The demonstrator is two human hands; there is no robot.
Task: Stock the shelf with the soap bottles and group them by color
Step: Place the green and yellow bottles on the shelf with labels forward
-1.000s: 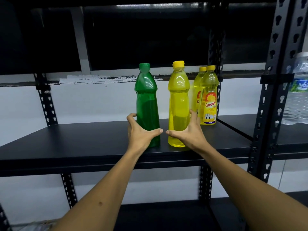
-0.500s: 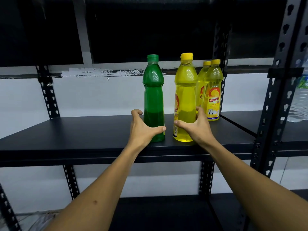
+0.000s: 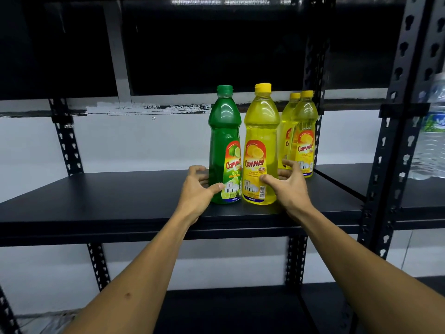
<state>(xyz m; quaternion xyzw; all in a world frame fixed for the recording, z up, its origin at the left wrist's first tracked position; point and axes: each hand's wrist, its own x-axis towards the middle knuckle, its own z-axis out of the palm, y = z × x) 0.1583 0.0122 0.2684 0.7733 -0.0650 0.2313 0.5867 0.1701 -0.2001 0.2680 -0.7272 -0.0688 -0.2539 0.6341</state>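
Four soap bottles stood upright on the black shelf (image 3: 120,196) at the middle of the frame. Nearest the front edge were the green bottle (image 3: 225,145) and, just to its right, the front yellow bottle (image 3: 260,145), both with their labels facing the camera. The left hand (image 3: 196,191) curled round the base of the green bottle, thumb across its label and fingers wrapped behind its left side. The right hand (image 3: 289,186) gripped the base of the front yellow bottle, thumb on the label and fingers bent round its right side. Farther back and to the right stood the two rear yellow bottles (image 3: 302,136), one partly hidden behind the other, close to the rack's black upright post (image 3: 313,68). At the far right edge of the frame a clear water bottle (image 3: 431,141) stood on the neighbouring shelf.
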